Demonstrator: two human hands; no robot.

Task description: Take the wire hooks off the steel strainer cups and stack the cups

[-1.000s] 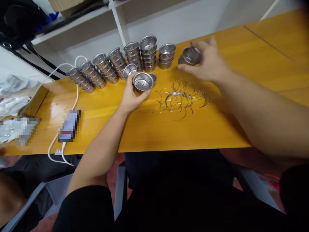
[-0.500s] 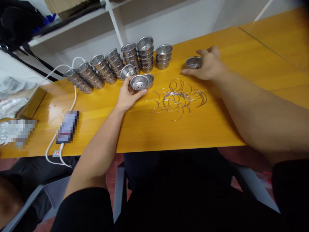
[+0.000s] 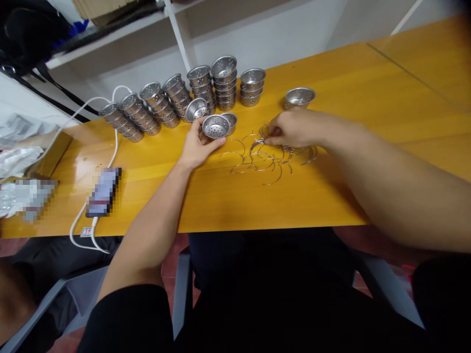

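Note:
My left hand is closed round the side of a perforated metal cup, its open top facing up. Behind that cup, two more stand close by: one perforated cup partly hidden, and a tilted one near my fingertips. My right hand reaches down into a loose pile of thin curved wires, thumb and fingers pinched on wire there. Its fingers cover part of the pile. Just beyond the right hand, a single metal cup stands on the table.
Several stacks of perforated cups line the back of the yellow table. A phone with a white cable lies at the left. Further left are a cardboard box and plastic bags. A white shelf rises behind.
My right hand has let go of the single cup at the right and moved left and nearer, down to the wires. My left hand keeps its cup in nearly the same place.

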